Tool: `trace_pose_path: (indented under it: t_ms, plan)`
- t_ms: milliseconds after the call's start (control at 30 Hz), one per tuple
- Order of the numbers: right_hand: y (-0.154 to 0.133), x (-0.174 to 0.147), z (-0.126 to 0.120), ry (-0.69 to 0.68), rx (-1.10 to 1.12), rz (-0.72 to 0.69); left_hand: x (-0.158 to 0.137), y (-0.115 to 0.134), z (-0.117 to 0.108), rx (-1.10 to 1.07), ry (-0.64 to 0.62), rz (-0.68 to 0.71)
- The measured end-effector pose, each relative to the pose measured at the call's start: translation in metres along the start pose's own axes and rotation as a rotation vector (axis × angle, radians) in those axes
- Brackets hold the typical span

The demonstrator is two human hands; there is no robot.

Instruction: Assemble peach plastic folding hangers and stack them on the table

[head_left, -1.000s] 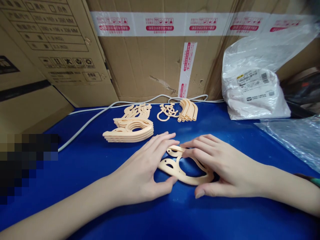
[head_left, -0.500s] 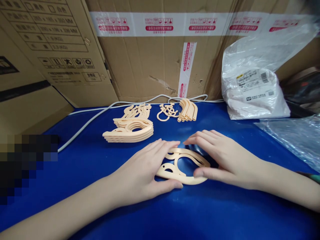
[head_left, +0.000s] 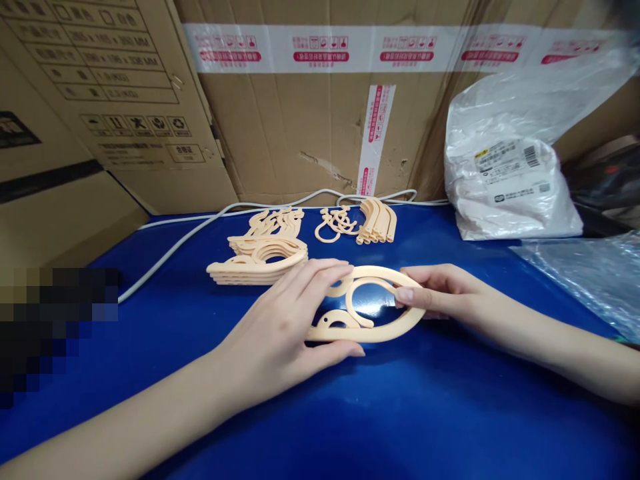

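Note:
A cream plastic folding clothes hanger (head_left: pixel 395 331), folded into an oval with its hook lying inside, is between my two hands over the blue tabletop. My left hand (head_left: pixel 287 317) wraps its left end, fingers along the far side and thumb along the near side, hiding that end. With thumb and fingers my right hand (head_left: pixel 445 290) pinches the rounded right end. Just beyond my left fingers lies a stack of similar folded hangers (head_left: pixel 260 272).
Behind the stack are cream hanger pieces (head_left: pixel 277 221), loose hooks (head_left: pixel 327 232) and a bundle of curved arms (head_left: pixel 377 221). A white cable (head_left: pixel 185 257) runs along the back. Cardboard boxes (head_left: pixel 300 127) wall the far side. A white plastic bag (head_left: pixel 510 180) and clear wrap (head_left: pixel 585 273) are right.
The hanger has come up and is tilted toward me. My right hand has shifted from over its near edge to pinching its right end; my left hand has closed around the left end.

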State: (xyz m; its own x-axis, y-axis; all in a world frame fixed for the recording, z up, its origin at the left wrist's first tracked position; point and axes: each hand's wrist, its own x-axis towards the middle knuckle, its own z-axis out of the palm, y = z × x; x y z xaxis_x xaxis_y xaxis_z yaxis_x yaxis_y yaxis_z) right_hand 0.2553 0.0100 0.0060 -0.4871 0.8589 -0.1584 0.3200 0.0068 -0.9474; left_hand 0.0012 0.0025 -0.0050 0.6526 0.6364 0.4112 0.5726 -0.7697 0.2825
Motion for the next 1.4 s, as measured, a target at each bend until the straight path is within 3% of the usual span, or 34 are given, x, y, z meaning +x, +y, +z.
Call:
trace_pose_path:
  t_ms: [300,433,533,667,767,867,1067,1400]
  plan:
    - [-0.002,0.0,0.001,-0.08,0.027,0.016,-0.002,0.002,-0.005,0.169,0.024,0.095]
    - [0.001,0.002,-0.001,-0.042,-0.017,-0.109,0.002,0.004,-0.016,0.217,0.038,0.084]
    - [0.004,0.003,-0.005,0.013,-0.032,-0.202,0.01,-0.004,-0.036,0.201,0.057,0.032]
    - [0.004,0.001,-0.01,0.096,-0.483,-0.328,0.017,-0.031,-0.069,0.161,0.072,-0.076]
    - [0.003,0.0,-0.011,0.039,-0.895,-0.456,0.015,-0.055,-0.087,0.169,-0.011,-0.216]
    - [0.006,0.001,-0.011,-0.018,-1.077,-0.477,0.011,-0.073,-0.096,0.193,-0.101,-0.327]
    - [0.008,0.004,-0.009,-0.049,-1.119,-0.451,0.009,-0.084,-0.099,0.159,-0.199,-0.475]
    - [0.008,0.002,-0.009,-0.038,-1.091,-0.475,0.008,-0.084,-0.097,0.158,-0.273,-0.519]
